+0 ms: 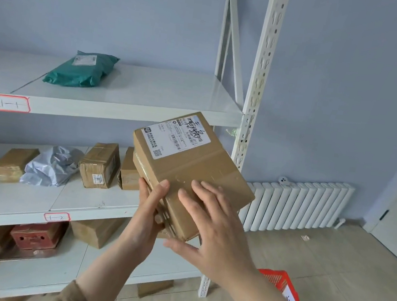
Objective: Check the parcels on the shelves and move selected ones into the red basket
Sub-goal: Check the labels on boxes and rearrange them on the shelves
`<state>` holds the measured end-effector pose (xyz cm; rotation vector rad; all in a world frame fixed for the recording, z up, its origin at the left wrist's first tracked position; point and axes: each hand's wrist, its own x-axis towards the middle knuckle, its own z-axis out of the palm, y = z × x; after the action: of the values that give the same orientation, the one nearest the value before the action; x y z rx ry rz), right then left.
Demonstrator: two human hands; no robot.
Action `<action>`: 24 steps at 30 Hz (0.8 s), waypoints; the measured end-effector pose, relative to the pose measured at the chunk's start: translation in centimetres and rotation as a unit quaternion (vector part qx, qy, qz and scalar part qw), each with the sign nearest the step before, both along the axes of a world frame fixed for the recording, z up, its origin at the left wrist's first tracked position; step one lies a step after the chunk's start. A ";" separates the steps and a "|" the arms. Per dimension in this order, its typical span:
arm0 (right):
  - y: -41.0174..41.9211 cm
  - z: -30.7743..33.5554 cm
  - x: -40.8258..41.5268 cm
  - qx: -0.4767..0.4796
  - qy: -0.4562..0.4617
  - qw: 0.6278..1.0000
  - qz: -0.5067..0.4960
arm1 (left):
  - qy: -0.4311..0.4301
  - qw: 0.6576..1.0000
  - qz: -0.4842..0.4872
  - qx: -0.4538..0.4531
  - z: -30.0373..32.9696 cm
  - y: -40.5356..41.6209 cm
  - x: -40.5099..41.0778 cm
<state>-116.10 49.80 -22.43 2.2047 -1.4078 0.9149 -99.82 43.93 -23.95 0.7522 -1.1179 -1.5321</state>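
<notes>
I hold a brown cardboard parcel with a white shipping label, tilted, in front of the shelf's right end. My left hand grips its lower left edge, thumb on top and fingers curled under. On the top face rests my right hand, fingers straight and spread, with the thumb below the box's near edge. The red basket stands on the floor at the lower right, partly hidden by my right forearm.
The white shelving carries a green mailer bag on the top level. Several cardboard boxes and a grey plastic bag sit on the middle level. A red box and more cartons lie lower. A white radiator lines the wall.
</notes>
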 end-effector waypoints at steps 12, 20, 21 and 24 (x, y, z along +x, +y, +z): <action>-2.9 2.3 -9.6 0.513 -0.549 0.636 0.175 | -0.033 0.997 -0.062 -0.012 -0.3 -2.3 0.5; -3.2 0.4 -3.6 0.287 -0.432 0.855 0.000 | 0.073 0.978 0.012 0.195 -1.9 -4.4 0.0; -3.3 0.3 -3.3 0.281 -0.421 0.863 -0.004 | 0.078 0.977 0.018 0.196 -2.0 -4.4 0.1; -3.8 0.6 -3.1 0.293 -0.469 0.833 0.032 | 0.069 0.985 -0.006 0.157 -1.8 -4.1 0.7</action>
<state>-119.21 46.01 -21.84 2.2775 -2.2917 1.9885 -99.09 39.78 -25.77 0.8351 -0.7898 -1.7659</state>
